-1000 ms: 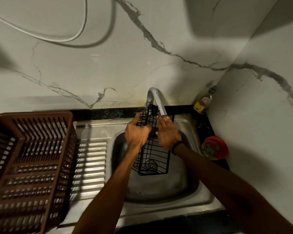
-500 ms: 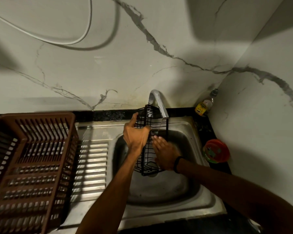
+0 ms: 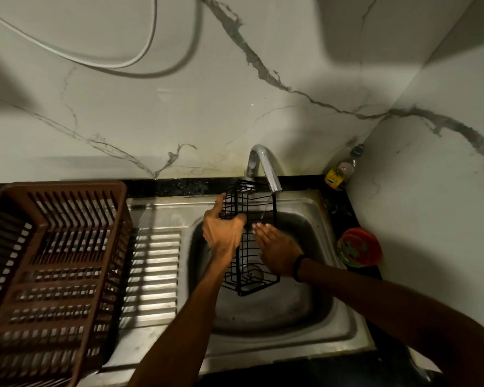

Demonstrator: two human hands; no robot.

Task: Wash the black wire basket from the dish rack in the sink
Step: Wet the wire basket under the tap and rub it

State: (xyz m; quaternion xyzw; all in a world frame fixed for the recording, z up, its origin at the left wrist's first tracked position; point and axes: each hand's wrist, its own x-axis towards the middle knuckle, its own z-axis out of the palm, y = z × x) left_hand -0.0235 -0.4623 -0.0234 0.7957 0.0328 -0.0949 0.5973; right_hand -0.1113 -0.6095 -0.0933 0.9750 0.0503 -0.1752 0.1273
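While between two hands (image 3: 223, 233) (image 3: 277, 251), one basket (image 3: 249, 203).

No text is legible; the yellow label (image 3: 336, 176) on the bottle (image 3: 344, 166) is too blurred.

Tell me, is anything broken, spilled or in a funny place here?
Nothing looks broken or spilled. The black wire basket is tilted on end over the sink only because the left hand holds it under the tap for washing. The dark wall lines look like marble veining, not cracks.
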